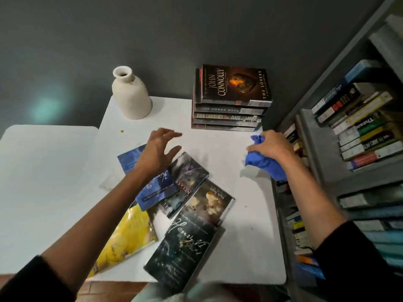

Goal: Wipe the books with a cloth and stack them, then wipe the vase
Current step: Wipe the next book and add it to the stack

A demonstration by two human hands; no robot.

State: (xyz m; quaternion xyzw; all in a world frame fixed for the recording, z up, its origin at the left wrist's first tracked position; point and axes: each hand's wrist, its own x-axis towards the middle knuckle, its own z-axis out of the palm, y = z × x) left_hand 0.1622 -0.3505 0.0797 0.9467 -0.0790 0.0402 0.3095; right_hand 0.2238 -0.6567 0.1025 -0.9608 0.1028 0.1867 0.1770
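A stack of several books (231,110) stands at the back of the white table (250,214), a dark "John Connolly" cover on top. Several loose books lie fanned out in the middle: a dark one (187,173), a "Mark Twain" one (212,202), a "Henry VI" one (185,247), a yellow one (124,234) and blue ones (157,190). My left hand (158,149) hovers over them with fingers spread, holding nothing. My right hand (270,144) grips a bunched blue cloth (265,165) near the table's right edge. A white ceramic vase (130,94) stands upright at the back left.
A grey bookshelf (357,131) packed with books runs along the right side, close to the table edge. A dark grey wall is behind the table. A second white surface (43,171) adjoins on the left. A small yellow speck (122,131) lies near the vase.
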